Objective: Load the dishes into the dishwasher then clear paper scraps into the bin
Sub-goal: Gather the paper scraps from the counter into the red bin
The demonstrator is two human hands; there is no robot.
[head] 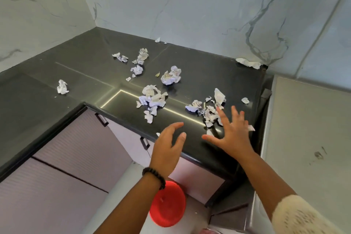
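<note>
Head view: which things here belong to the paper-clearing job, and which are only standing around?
For the job:
- paper scraps on the black counter
- red bin on the floor
- left hand, right hand, both empty

Just there:
- cabinet handles
- beaded bracelet

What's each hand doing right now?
Left hand: open, fingers loosely curved, holding nothing.
Right hand: open, fingers spread over paper scraps, gripping nothing.

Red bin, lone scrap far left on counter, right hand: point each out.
red bin [168,205], head view, middle of its red top.
lone scrap [62,87], head view, its centre.
right hand [232,135], head view, back of hand.
</note>
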